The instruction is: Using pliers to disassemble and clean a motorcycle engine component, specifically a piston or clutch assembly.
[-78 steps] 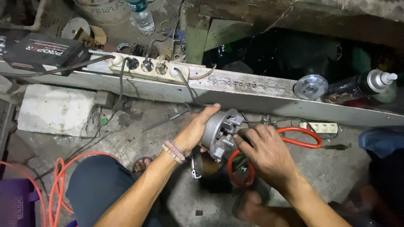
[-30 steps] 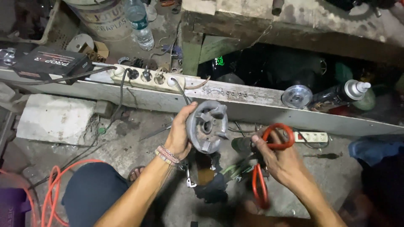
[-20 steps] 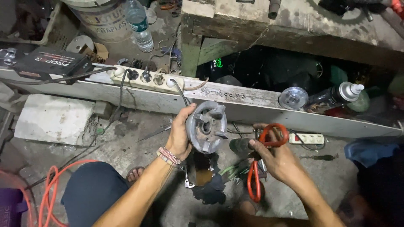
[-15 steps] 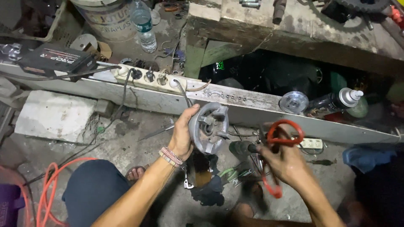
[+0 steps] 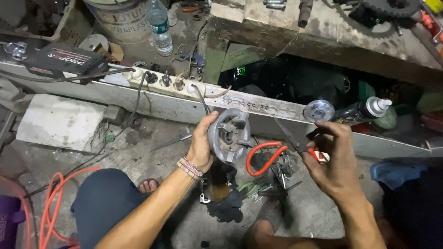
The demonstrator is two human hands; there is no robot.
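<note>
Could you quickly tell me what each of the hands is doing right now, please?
Left hand: closed around the rim of a round grey metal part.
Right hand: closed on red-handled snips, blades pointing up.

Round grey metal housing [image 5: 229, 134], cast and dull, gripped at its left rim by the left hand [image 5: 201, 146]. Held up on edge above the concrete floor, open face turned toward the camera and slightly right. Inside: raised ribs around a central hub, a short stub jutting from the lower right edge. Thumb hooked over the top rim, fingers hidden behind.

Pliers with red-orange handles [image 5: 295, 144], pinched in the right hand [image 5: 336, 162]. Dark pointed jaws aimed up and left, spread apart. One handle curving in a loop down and left toward the housing, just beside it, contact unclear.
</note>
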